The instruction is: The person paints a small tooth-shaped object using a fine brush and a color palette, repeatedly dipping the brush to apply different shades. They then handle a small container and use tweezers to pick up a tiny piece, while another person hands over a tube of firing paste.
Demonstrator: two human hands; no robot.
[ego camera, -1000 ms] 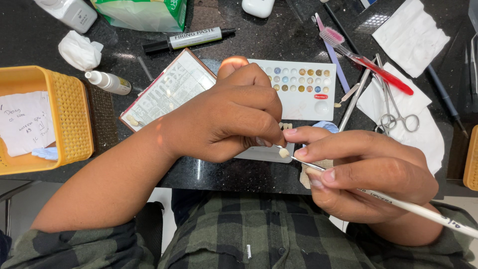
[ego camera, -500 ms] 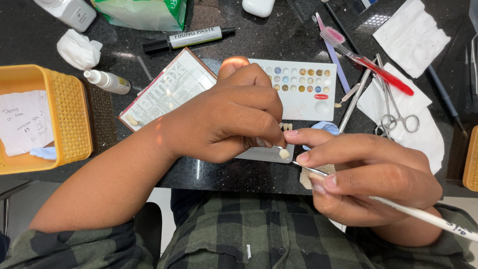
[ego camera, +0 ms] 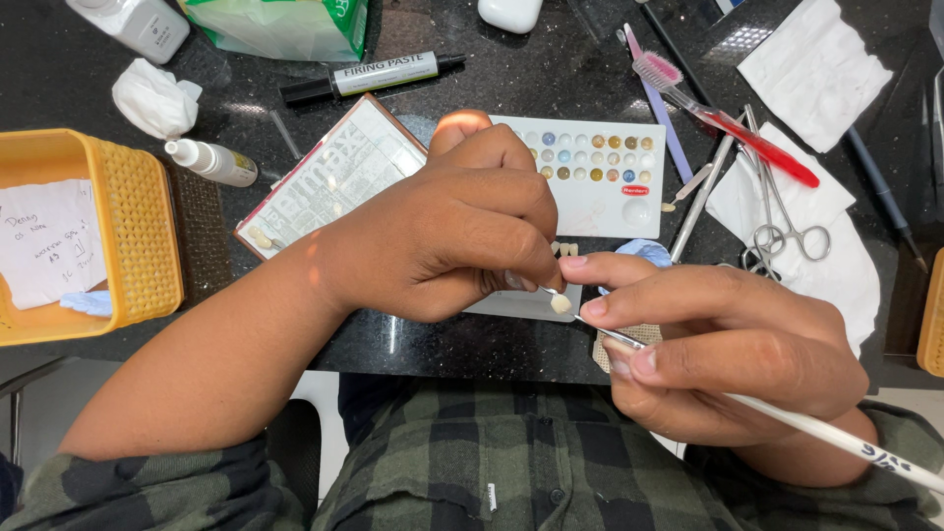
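Note:
My left hand (ego camera: pixel 457 226) is curled shut over the table's front edge, pinching a small cream tooth-shaped piece (ego camera: pixel 560 304) on a thin metal pin between thumb and fingers. My right hand (ego camera: pixel 728 339) grips a thin white-handled brush (ego camera: pixel 787 418) like a pencil, its metal ferrule and tip touching the tooth piece. Both hands meet above a white tile (ego camera: pixel 526 305) that the left hand mostly hides.
A white palette (ego camera: pixel 600 177) with coloured wells lies behind the hands, beside a printed card (ego camera: pixel 324 182). Scissors-like forceps (ego camera: pixel 782 231), a red-handled toothbrush (ego camera: pixel 733 123) and tissues (ego camera: pixel 816 69) sit right. A yellow basket (ego camera: pixel 128 226), dropper bottle (ego camera: pixel 211 162) and black marker (ego camera: pixel 369 74) sit left.
The right hand has shifted slightly, drawing the brush tip across the tooth piece. The left hand has stayed almost still.

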